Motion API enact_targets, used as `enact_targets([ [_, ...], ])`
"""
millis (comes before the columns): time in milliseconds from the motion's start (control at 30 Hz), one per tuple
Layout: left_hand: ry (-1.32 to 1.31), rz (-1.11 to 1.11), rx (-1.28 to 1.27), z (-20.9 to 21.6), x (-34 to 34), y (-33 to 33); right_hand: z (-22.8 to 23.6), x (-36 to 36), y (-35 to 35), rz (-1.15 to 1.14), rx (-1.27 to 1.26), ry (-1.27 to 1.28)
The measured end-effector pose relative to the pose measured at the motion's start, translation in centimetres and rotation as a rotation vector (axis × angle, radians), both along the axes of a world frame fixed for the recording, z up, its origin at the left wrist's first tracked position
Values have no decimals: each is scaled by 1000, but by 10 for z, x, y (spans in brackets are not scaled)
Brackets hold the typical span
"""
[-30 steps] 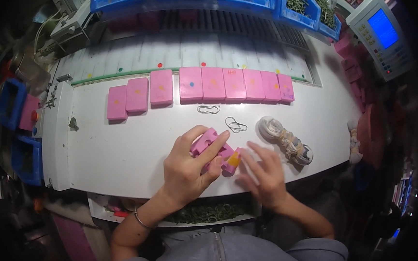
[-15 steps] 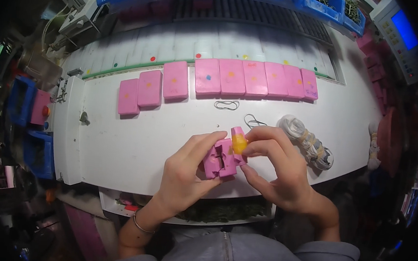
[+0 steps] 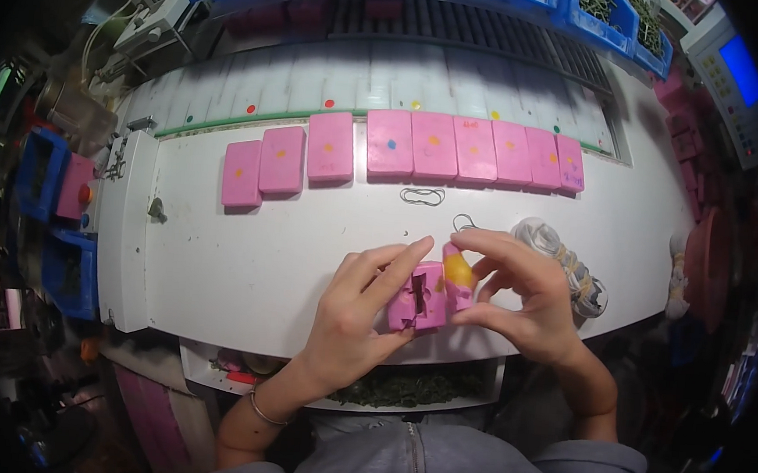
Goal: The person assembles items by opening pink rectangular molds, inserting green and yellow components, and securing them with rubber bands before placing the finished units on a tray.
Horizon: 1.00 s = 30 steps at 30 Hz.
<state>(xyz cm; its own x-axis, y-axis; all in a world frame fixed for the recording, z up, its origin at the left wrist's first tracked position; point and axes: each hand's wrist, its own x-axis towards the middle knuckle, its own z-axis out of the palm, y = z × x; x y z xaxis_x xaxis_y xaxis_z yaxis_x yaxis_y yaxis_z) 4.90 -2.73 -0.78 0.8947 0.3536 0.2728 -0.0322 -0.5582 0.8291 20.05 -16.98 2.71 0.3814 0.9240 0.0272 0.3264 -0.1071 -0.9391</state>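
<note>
Near the front of the white table my left hand [image 3: 347, 309] grips a pink rubber mould block [image 3: 404, 307], fingers along its far side and thumb below. A dark slot-like hollow runs down the block's upper face. Close at its right, my right hand [image 3: 529, 295] pinches a smaller pink mould piece [image 3: 460, 297] between thumb and fingers. A yellow patch [image 3: 458, 270] covers much of that piece. Whether the two pink parts touch is hard to make out. Thin looped bands [image 3: 422, 196] lie beyond my hands, and another loop [image 3: 463, 223] sits by my right fingers.
Several pink blocks [image 3: 390, 145] stand in a row across the table. Right of my hand lies a tied grey-white bundle [image 3: 570, 267]. Blue bins [image 3: 605, 19] with green pieces line the far edge. Below the table edge is a drawer [image 3: 491, 389] holding green scraps.
Both hands and the pink parts have shifted slightly right in view. The right-hand piece has turned more upright, and its fingers now hold it by its two ends.
</note>
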Motion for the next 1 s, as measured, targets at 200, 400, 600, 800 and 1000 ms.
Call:
enact_targets([
  [200,-34,21,87,-7,5,-3,21,-7,19,90,299,-103],
  [400,61,-17,-732,-17,-8,3,3,-19,16,149,105,62],
  [600,-21,-129,-882,-15,-6,10,-2,-19,9,57,-18,-200],
  [800,-34,-110,-831,-17,-3,6,-17,-28,10,10,91,-593],
  [1000,45,-22,-431,-20,-4,-2,-16,-30,13,-7,130,-814],
])
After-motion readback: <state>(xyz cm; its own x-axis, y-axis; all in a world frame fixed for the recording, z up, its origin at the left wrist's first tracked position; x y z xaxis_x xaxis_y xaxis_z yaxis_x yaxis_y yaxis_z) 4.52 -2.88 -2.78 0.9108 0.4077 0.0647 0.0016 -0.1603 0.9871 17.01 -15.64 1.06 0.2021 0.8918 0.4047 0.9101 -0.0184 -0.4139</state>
